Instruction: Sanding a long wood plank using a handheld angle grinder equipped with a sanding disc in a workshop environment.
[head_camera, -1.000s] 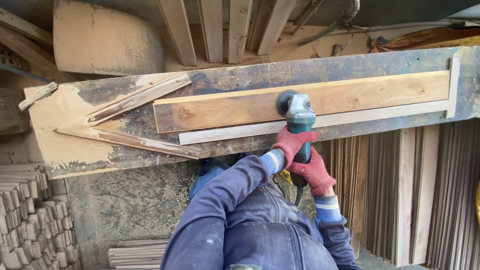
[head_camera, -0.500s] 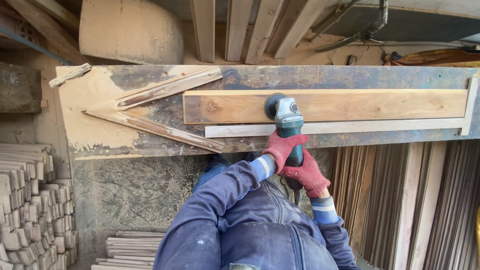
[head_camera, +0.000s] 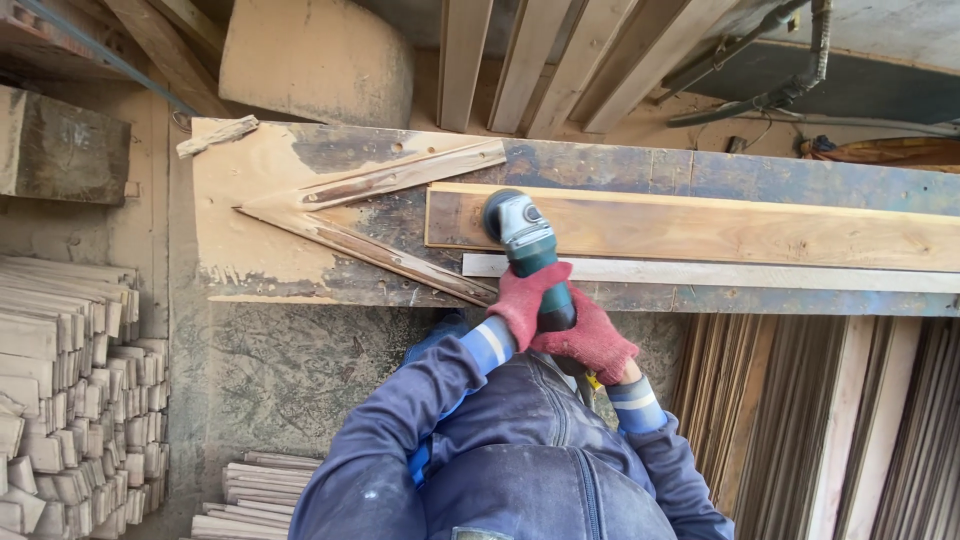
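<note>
Both hands, in red knit gloves, hold a green and grey angle grinder (head_camera: 528, 247) over a long workbench (head_camera: 260, 160). The left hand (head_camera: 522, 297) wraps its fingers closed around the front of the green body, just behind the grey gear head, and the right hand (head_camera: 588, 340) closes round the rear of the handle, nearer the person's blue jacket (head_camera: 500, 450). The two gloves touch each other along the tool. The grinder's dark round disc (head_camera: 494, 213) rests flat on the near-left end of a long pale-brown wooden plank (head_camera: 720, 228), which lies lengthwise on the bench and runs out of view at the right edge. A thin light strip of wood (head_camera: 760, 273) lies along the plank's near edge, touching it, and passes under the tool's body. Left of the plank, two narrow battens (head_camera: 380, 215) form a V pointing left on the worn benchtop. Stacks of short cut wood pieces (head_camera: 70, 390) stand at lower left, and thin boards (head_camera: 830, 420) lean upright beneath the bench at right.
</note>
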